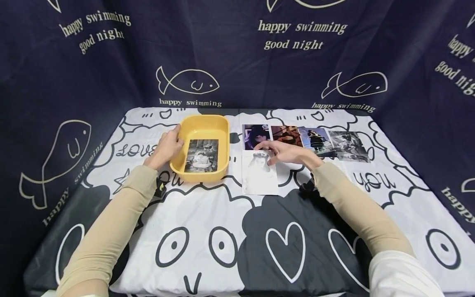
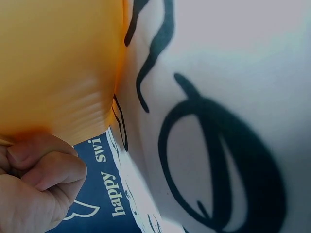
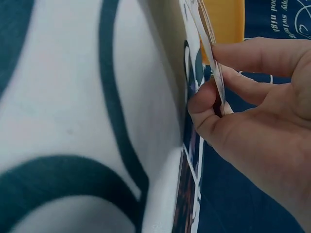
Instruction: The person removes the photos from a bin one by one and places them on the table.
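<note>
My left hand [image 1: 168, 145] grips the left rim of a yellow plastic basin [image 1: 203, 177]. Inside the basin lies a black-and-white photo [image 1: 202, 156]. In the left wrist view, that hand's fingers [image 2: 58, 170] curl at the basin's edge. My right hand [image 1: 287, 152] pinches a pale, washed-out photo print [image 1: 259, 179] by its upper right part, to the right of the basin. Seen from the right wrist, the print [image 3: 219, 80] is edge-on between thumb and fingers, lifted off the cloth there.
Behind the pale print a row of photos runs rightward: a purple dark one [image 1: 256, 134], a reddish one [image 1: 287, 134], a blue-sky one [image 1: 315, 142] and a grey one [image 1: 349, 146]. A patterned cloth [image 1: 208, 214] covers the table. Dark printed curtain [image 1: 259, 78] hangs behind.
</note>
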Demonstrator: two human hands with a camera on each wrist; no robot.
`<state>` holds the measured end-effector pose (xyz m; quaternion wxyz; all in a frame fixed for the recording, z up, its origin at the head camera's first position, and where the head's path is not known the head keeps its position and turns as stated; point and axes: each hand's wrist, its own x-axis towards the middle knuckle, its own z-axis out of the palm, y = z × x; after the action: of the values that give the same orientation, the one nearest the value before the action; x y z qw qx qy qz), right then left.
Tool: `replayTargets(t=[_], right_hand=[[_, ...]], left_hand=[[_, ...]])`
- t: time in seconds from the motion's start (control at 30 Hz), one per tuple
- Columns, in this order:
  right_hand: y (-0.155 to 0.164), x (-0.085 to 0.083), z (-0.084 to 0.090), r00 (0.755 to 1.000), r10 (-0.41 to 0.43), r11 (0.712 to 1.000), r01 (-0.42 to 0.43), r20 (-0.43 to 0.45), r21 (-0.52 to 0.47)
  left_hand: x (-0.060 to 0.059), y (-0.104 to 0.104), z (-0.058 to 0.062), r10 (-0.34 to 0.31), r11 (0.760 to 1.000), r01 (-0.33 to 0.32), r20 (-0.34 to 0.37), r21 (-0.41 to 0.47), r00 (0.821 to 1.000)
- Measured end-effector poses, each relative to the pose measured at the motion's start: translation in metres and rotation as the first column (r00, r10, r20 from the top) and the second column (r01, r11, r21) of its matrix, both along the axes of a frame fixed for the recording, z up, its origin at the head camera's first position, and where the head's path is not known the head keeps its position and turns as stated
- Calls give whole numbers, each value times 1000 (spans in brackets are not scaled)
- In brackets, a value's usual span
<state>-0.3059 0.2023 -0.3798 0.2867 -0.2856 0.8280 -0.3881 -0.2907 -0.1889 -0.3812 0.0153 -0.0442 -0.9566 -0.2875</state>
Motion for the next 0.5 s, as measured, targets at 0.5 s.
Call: replayTargets(t=[0.5], right_hand=[[-8,7,-10,994,35,995,-26,-103,93]], left_hand=[[-1,0,-2,-3,1000,3,17,-1,1000]])
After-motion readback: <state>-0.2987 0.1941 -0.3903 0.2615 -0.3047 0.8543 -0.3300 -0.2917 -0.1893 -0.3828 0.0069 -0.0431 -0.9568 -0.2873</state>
